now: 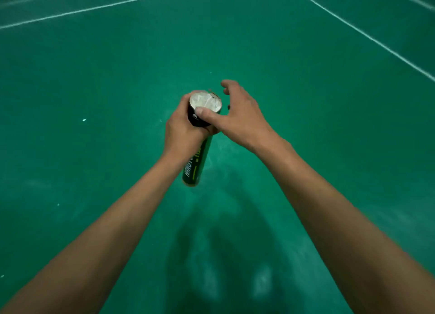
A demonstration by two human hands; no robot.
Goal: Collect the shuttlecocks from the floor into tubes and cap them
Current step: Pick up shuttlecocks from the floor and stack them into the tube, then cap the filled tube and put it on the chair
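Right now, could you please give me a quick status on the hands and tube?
Left hand grips tube near top. Right hand open, thumb on rim. Feathers show, top uncapped.

Dark tube, white feathers, green court floor.
The tube (196, 163) has a smooth black skin with a slight sheen and pale green print down its side; coated card or plastic, I cannot tell which. The shuttlecock feathers (206, 101) filling its open mouth look white, dry and matt. The floor (94, 78) looks like a matt green vinyl or rubber sheet, scuffed and dusty in pale patches, with thin flat white lines (367, 34) across it.
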